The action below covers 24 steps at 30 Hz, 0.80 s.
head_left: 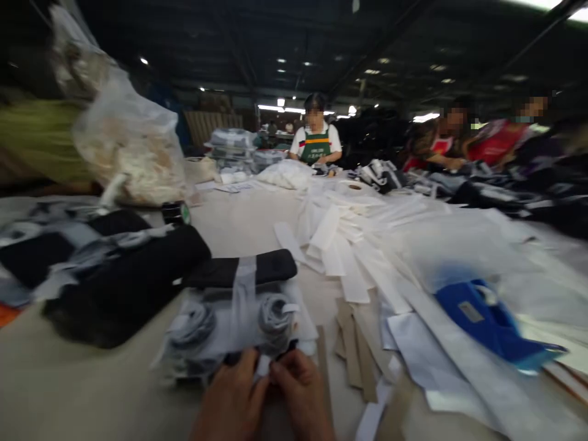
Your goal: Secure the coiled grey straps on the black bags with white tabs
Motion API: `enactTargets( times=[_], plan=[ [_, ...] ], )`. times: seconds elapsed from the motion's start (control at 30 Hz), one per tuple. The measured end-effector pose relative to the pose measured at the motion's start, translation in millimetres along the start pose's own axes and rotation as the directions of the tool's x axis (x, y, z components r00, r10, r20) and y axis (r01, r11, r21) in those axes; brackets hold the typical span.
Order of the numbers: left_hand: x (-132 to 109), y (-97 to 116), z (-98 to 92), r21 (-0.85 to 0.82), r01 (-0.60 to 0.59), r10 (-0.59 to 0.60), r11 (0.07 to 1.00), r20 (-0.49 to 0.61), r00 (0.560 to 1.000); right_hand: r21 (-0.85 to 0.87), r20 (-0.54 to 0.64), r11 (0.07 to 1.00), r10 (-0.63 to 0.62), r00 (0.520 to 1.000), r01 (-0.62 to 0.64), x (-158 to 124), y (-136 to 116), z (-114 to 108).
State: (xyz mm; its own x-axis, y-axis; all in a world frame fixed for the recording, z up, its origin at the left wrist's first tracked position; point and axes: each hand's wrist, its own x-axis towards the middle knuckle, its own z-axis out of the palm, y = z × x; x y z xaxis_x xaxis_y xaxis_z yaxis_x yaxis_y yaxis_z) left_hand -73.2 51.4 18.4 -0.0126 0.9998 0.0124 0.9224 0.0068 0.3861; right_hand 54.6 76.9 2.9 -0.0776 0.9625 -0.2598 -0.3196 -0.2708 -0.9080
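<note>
Low in the middle of the head view, my left hand (229,395) and my right hand (301,392) are close together. Both pinch a small white slip (263,366), apparently at the near edge of a bundle; blur hides its exact kind. Two rolled grey fabric coils (189,324) sit on this bundle, one at each side. A black folded fabric piece (275,267) lies across its far end. Over that piece runs a pale translucent strip (243,294). Dark material shows around my fingertips, partly hidden by them.
Left of the bundle lies a large black fabric roll (133,288), with a tape roll (176,213) behind. To the right are white strips (340,245), brown strips (353,346) and a blue tape dispenser (482,318). A stuffed plastic bag (133,135) stands back left. Co-workers (316,144) are across the table.
</note>
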Motion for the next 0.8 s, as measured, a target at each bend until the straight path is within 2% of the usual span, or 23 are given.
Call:
enactTargets(
  times=[0.07, 0.2, 0.33, 0.5, 0.63, 0.73, 0.8],
  plan=[
    [-0.4, 11.9, -17.1, -0.057, 0.097, -0.088, 0.994, 0.145, 0.985, 0.092, -0.01, 0.993, 0.072, 0.997, -0.071, -0.8, -2.5, 3.6],
    [6.3, 32.2, -31.0, -0.151, 0.204, -0.174, 0.967, 0.194, 0.966, 0.19, -0.03, 0.966, 0.185, 0.982, -0.176, -5.4, -11.2, 0.2],
    [3.6, 32.2, -29.8, -0.158, 0.205, -0.176, 0.966, 0.18, 0.968, 0.245, -0.064, 0.95, 0.213, 0.975, -0.192, -8.0, -8.5, 2.2],
    [6.8, 35.8, -32.9, -0.179, 0.263, -0.224, 0.948, 0.208, 0.952, 0.241, -0.055, 0.958, 0.174, 0.983, -0.156, -7.3, -6.5, 4.5],
    [12.0, 40.4, -37.0, -0.083, 0.285, -0.254, 0.955, 0.269, 0.929, 0.271, -0.078, 0.951, 0.178, 0.981, -0.151, -8.5, -8.7, 6.9],
    [11.5, 34.1, -33.5, -0.06, 0.252, -0.224, 0.966, 0.296, 0.929, 0.343, -0.098, 0.927, 0.199, 0.975, -0.155, -8.7, -6.0, 11.5],
    [10.8, 25.1, -28.0, -0.138, 0.21, -0.165, 0.968, 0.281, 0.945, 0.393, -0.122, 0.907, 0.218, 0.968, -0.155, -6.6, -1.2, 15.1]
  ],
)
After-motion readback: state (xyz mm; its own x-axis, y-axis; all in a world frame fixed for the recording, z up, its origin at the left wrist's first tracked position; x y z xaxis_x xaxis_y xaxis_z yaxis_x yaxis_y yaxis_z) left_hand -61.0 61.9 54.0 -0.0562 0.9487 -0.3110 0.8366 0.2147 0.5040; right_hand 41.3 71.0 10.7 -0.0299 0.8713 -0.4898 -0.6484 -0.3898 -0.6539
